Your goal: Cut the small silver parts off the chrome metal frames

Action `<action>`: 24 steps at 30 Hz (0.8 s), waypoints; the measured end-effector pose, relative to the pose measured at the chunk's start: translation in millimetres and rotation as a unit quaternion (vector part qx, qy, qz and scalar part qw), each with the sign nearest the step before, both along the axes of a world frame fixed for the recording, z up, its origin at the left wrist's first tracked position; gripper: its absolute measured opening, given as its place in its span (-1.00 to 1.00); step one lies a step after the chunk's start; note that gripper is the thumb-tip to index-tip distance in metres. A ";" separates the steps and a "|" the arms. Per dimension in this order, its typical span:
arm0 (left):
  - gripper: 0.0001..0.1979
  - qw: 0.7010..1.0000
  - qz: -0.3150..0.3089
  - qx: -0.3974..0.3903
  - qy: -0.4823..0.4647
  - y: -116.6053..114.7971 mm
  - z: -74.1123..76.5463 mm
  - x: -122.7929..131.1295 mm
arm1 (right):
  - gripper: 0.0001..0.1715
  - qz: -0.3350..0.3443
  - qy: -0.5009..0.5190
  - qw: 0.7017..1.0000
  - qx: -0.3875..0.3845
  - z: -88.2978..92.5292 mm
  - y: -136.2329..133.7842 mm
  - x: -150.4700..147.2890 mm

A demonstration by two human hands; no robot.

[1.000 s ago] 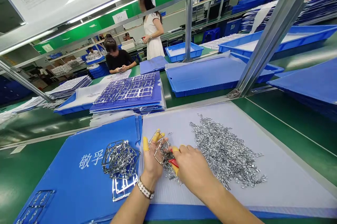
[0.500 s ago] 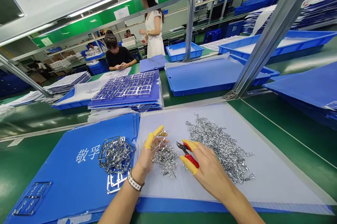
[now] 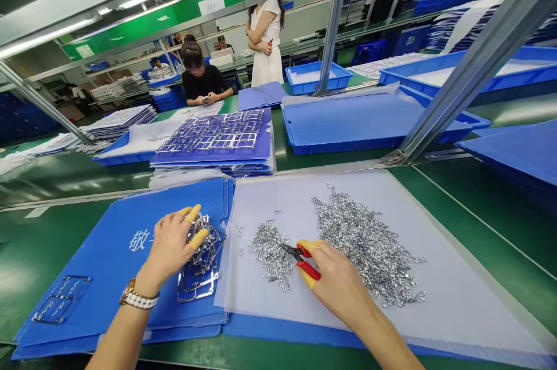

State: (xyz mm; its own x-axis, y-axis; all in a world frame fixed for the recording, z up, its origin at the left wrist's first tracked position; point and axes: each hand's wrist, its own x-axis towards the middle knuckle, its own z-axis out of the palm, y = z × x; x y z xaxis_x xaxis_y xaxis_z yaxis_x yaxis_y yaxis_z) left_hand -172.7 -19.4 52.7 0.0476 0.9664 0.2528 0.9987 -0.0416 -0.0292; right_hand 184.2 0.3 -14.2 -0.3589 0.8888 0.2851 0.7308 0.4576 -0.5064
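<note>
Two red grips showed on the nippers (image 3: 308, 269) in the head view, held in the person's right hand (image 3: 336, 277) above a translucent sheet (image 3: 287, 196) on the bench (image 3: 470, 202). That hand was closed around the grips, its thumb and forefinger in yellow covers. The left hand (image 3: 170, 244) was well apart from it, fingers loosely spread over a tangle of metal frames (image 3: 204, 254); whether the fingertips touched the frames could not be told. The nippers lay between a small heap of metal pieces (image 3: 270, 251), at the tool's tip, and a larger heap (image 3: 369, 248), beyond the right hand.

White lettering (image 3: 139, 240) on the blue sheet (image 3: 104, 265) under the left hand read 敬, the rest partly hidden by that hand. A paper sign (image 3: 212, 4) on the green band behind was too small to read surely.

The nippers' dark tip pointed left and slightly away from the person, toward the small heap; their long axis ran slantwise, grips nearer the right palm.
</note>
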 end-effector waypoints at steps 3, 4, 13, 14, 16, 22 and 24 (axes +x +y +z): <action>-0.43 0.998 -0.023 0.051 0.007 -2.3 -5.7 4.7 | -0.65 0.005 0.035 0.999 -0.012 -2.2 5.6 -10.9; -0.44 0.995 -0.036 0.092 -0.005 -3.9 -4.1 12.6 | -0.67 -0.002 0.051 0.999 -0.017 -2.9 7.5 -13.6; -0.82 0.956 -0.267 0.014 -0.124 8.3 -45.2 135.7 | -0.70 -0.032 0.127 0.991 -0.025 -4.1 5.6 -14.7; -0.82 0.959 -0.258 -0.006 -0.118 11.3 -51.1 140.8 | -0.71 -0.034 0.130 0.990 -0.031 -3.7 4.0 -12.2; -0.82 0.964 -0.242 -0.031 -0.103 15.4 -57.1 144.9 | -0.71 -0.043 0.134 0.989 -0.047 -3.3 1.6 -6.8; -0.89 0.969 -0.222 -0.055 -0.092 16.1 -52.6 148.4 | -0.71 -0.054 0.146 0.986 -0.060 -3.9 0.9 -0.5; -0.87 0.971 -0.215 -0.056 -0.088 16.2 -53.1 150.5 | -0.71 -0.049 0.146 0.986 -0.063 -3.8 1.2 -0.7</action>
State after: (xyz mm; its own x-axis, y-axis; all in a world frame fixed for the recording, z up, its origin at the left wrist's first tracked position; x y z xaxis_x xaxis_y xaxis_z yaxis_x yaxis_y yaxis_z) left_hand -22.2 -3.1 -0.3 0.4182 0.8888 0.1876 0.8776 -0.4486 0.1692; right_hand 183.5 1.5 -18.0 -0.1889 0.9501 0.2484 0.5828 0.3120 -0.7503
